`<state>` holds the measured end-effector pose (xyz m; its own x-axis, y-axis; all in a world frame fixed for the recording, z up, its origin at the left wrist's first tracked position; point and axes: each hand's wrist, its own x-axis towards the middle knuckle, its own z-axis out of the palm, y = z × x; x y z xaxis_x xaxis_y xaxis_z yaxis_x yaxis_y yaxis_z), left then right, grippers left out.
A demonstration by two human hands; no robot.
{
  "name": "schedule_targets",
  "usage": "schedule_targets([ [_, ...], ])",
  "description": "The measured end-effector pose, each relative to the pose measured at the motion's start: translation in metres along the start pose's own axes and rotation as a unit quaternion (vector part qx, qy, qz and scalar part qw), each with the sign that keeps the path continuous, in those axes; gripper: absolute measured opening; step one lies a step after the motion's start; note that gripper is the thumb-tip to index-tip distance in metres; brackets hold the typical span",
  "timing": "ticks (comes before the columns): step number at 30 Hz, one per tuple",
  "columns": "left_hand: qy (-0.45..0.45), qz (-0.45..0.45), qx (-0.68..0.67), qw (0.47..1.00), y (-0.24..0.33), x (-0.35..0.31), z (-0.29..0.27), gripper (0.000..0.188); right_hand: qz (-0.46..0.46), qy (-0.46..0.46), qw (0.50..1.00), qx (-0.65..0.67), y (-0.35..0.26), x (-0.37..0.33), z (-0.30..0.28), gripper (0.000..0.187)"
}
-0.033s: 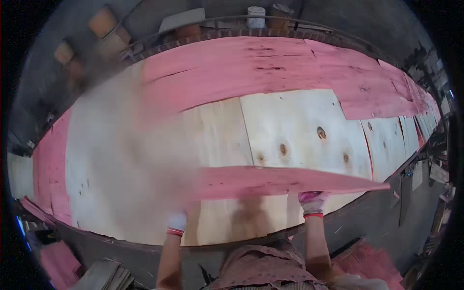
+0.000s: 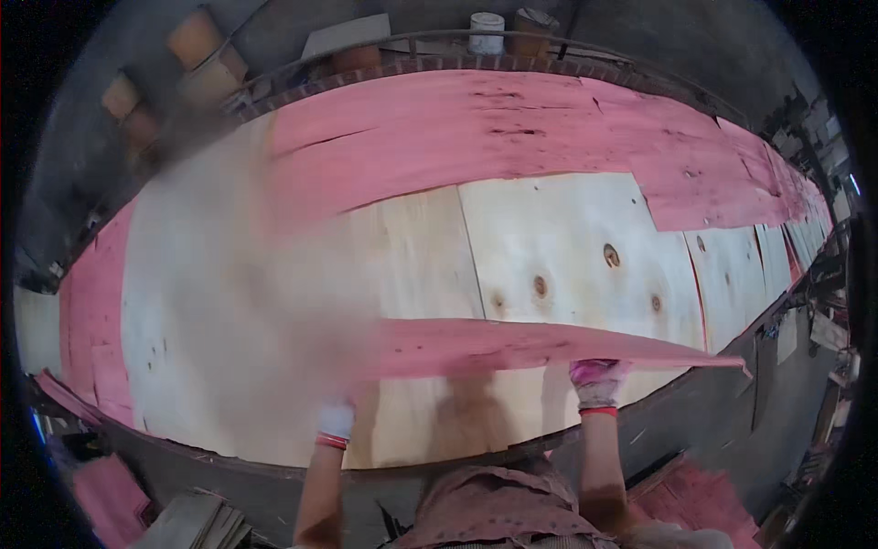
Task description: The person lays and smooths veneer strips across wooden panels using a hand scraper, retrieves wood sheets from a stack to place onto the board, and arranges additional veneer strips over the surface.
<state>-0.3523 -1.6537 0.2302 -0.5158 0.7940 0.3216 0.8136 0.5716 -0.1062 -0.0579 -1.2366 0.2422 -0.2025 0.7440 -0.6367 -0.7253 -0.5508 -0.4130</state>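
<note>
A long pink-stained wood veneer sheet [image 2: 512, 348] lies lengthwise over pale veneer sheets [image 2: 567, 233] in front of me. My right hand [image 2: 599, 382], in a white glove stained pink with a red cuff, is closed on the sheet's near edge, towards its right end. That end sticks out past the table's near edge and bends down at the tip. My left hand [image 2: 336, 421], gloved in white with a red cuff, is near the sheet's left part. A hazy smear across the view hides its fingers and the sheet's left end.
More pink veneer [image 2: 412, 128] covers the far side of the broad work surface. Pink sheets [image 2: 700, 503] are piled low at right, with another pink stack [image 2: 112, 494] and pale boards [image 2: 197, 526] at lower left. A white bucket [image 2: 487, 33] stands beyond a rail.
My right hand has shifted slightly right with the pink veneer sheet. The sheet's right end reaches a little farther out and its tip droops more. My left hand has barely moved.
</note>
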Motion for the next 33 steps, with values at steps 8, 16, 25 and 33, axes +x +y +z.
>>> schedule_targets([
  [8,-0.246,-0.032,-0.427,0.870,0.076,0.076,-0.013,0.047,-0.306,-0.466,0.826,-0.089,0.011,-0.132,0.266,0.052],
  [16,-0.329,-0.137,-0.933,0.050,0.115,0.135,-0.022,0.049,-0.602,-0.261,0.476,-0.585,0.104,-0.193,0.432,0.040],
  [25,0.051,-0.034,-0.998,0.029,-0.201,0.103,0.046,0.127,-0.509,-0.508,0.093,-0.688,0.164,-0.062,0.274,0.034],
  [33,0.033,-0.248,-0.961,0.118,-0.251,-0.008,0.037,0.121,-0.426,-0.404,0.041,-0.809,0.171,-0.091,0.059,0.037],
])
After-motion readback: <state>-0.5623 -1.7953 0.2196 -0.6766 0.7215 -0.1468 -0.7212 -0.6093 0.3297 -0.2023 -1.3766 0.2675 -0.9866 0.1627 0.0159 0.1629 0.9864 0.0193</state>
